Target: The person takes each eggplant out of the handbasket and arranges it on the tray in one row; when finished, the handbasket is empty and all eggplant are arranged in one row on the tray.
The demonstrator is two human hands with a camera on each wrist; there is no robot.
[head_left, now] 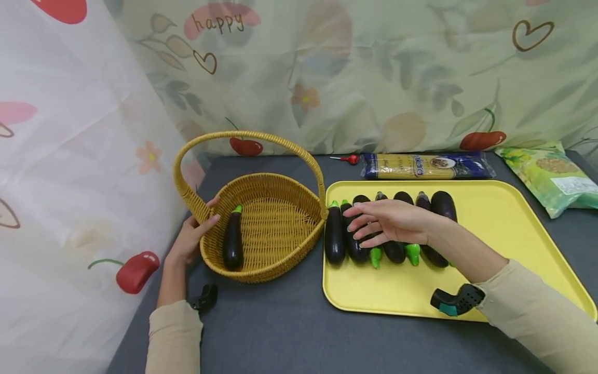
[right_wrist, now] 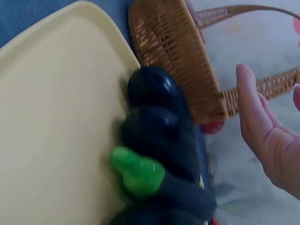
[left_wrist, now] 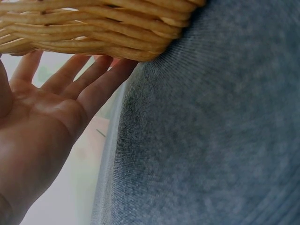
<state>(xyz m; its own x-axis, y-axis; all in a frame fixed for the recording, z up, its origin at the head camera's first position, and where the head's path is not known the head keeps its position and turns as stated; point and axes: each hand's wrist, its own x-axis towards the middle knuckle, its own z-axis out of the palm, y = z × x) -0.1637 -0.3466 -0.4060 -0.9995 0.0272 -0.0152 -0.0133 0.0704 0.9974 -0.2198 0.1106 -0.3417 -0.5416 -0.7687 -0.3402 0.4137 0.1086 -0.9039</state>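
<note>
A yellow wicker basket (head_left: 280, 267) with a tall arched handle stands on the left of the table. One dark eggplant (head_left: 232, 241) with a green stem end lies inside it, along the left wall. My left hand (head_left: 189, 236) holds the basket's left side near the foot of the handle, thumb at the rim; in the left wrist view its fingers (left_wrist: 96, 82) reach behind the weave. Over a row of several eggplants (head_left: 334, 239) on the yellow tray (head_left: 374, 291), my right hand (head_left: 394, 221) hovers with fingers loosely extended, holding nothing. It partly hides the row.
Behind the tray lie a pack of noodles (head_left: 420, 166) and a red lollipop (head_left: 351, 159). A green bag (head_left: 551, 176) sits at the back right. Printed curtains (head_left: 327, 78) close off the back and left sides. The basket stands close against the tray's left edge.
</note>
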